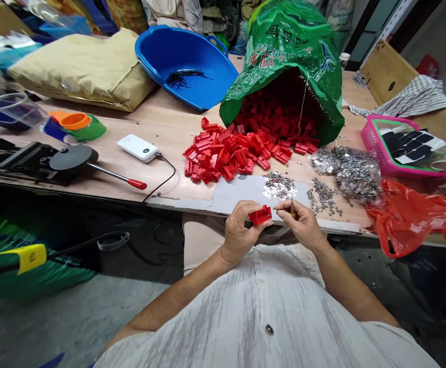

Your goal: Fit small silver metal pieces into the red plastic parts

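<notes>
My left hand (240, 230) is closed round a small red plastic part (260, 214), held just in front of the table edge. My right hand (301, 220) pinches a thin tool with a dark tip (292, 206) right beside that part. Just beyond my hands a small heap of shiny metal clips (278, 185) lies on a grey card. A pile of the same red plastic parts (230, 151) spills from a green woven sack (291, 46) lying on its side.
A blue basin (161, 51) with dark bits stands at the back. A white power bank (137, 147) with cable lies left. Bags of metal clips (351, 171), a pink basket (370, 138) and a red plastic bag (414, 217) sit right. A black press tool (42, 161) rests far left.
</notes>
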Available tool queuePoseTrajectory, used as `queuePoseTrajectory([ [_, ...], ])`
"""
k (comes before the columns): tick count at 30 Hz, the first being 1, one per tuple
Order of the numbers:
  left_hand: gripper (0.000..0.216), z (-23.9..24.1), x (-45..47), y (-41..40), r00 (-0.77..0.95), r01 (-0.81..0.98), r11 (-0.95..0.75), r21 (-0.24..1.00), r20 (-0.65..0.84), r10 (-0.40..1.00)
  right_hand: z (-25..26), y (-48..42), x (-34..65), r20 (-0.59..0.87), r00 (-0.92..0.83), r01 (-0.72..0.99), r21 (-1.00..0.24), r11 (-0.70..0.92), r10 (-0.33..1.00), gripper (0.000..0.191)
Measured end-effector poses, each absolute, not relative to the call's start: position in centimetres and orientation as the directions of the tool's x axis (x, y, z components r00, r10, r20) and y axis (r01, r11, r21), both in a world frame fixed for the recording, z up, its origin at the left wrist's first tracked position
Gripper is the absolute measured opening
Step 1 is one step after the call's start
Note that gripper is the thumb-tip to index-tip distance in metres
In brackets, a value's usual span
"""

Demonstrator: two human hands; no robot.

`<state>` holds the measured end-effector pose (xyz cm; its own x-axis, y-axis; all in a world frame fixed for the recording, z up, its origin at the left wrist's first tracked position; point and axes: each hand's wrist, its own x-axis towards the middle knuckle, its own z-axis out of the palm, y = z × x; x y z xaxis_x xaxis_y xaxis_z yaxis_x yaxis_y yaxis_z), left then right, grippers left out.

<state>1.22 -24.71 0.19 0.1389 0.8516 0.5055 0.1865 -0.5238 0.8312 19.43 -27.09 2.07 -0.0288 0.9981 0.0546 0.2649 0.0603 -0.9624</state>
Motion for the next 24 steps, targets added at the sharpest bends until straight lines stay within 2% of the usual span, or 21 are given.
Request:
queuePoseTrajectory([
  [8, 0.033, 0.4, 1.5, -24.8, 0.222, 0.149, -0.639, 0.754, 0.605, 0.765, 2.0, -26.3, 18.9, -0.052, -0.133, 0.149, -0.988, -0.032, 0.99, 0.025],
  [17, 0.032, -1.2, 0.8, -25.6, 0.332, 0.133, -0.588, 0.798, 0.523, 0.785, 0.0, -27.2, 18.8, -0.258, -0.289, -0.061, -0.956, -0.287, 0.922, 0.046],
  [24, 0.032, -1.8, 0.5, -25.6, 0.371, 0.043, -0.542, 0.839, 0.49, 0.788, -0.7, -28.0, 19.2, -0.304, -0.351, -0.141, -0.918, -0.37, 0.886, 0.047],
])
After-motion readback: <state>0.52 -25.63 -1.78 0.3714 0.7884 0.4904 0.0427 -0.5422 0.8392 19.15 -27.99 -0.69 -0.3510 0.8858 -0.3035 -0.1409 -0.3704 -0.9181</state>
